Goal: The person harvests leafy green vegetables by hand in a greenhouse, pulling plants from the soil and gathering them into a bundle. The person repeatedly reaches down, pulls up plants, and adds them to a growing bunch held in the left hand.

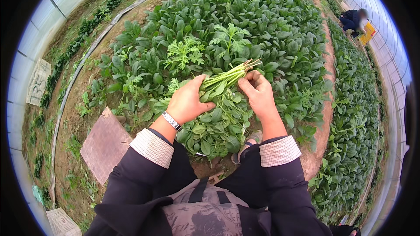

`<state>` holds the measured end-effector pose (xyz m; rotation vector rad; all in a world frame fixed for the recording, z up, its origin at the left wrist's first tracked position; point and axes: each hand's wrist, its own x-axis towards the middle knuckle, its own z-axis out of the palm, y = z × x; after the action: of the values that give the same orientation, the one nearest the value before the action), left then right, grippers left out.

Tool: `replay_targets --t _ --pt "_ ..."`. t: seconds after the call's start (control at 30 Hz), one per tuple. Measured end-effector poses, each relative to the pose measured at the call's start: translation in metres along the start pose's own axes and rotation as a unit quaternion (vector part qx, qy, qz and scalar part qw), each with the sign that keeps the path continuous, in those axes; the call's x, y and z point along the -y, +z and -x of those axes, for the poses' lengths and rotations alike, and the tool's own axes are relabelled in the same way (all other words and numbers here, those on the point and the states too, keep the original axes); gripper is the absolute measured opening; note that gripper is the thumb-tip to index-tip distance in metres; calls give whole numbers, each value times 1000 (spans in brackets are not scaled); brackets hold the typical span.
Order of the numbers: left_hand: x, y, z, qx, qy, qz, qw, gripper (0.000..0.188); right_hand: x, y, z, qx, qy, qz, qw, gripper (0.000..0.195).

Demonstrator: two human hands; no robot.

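My left hand is wrapped around a bunch of spinach, its pale stems and reddish roots pointing up and to the right. At the root end, the thumb and curled fingers of my right hand pinch the bunch; the exact grip is partly hidden by the fingers. Below both hands, loose spinach leaves are heaped between my feet. A bit of white rim shows under the heap, but the leaves hide most of what holds it.
Growing spinach spreads ahead, with feathery-leaved plants among it. A flat board lies to my left, near a long grey hose. Plastic crates stand at the left wall. At far right, a person crouches beside a yellow crate.
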<state>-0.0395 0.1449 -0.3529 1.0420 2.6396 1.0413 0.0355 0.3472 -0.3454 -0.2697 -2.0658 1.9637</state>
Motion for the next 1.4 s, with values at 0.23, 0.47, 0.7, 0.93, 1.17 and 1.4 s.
replay_targets --t 0.23,0.47,0.7,0.93,1.17,1.4 --pt "-4 -6 -2 20 -28 -77 996 82 4 1 -1 -6 66 -153 986 12" --pt "5 -10 -3 -49 -13 -194 980 72 7 -51 -14 175 18 -516 838 13" --pt "-3 4 4 -58 52 -248 966 76 4 -10 -6 -6 3 243 970 41" --pt "-4 3 3 -63 36 -240 968 79 3 -34 -16 -246 24 -44 968 4" --pt "2 2 3 -56 -9 -209 976 74 24 9 9 -76 -278 427 857 48" --pt "0 1 5 -32 2 -178 983 73 8 35 15 -90 -322 437 835 10"
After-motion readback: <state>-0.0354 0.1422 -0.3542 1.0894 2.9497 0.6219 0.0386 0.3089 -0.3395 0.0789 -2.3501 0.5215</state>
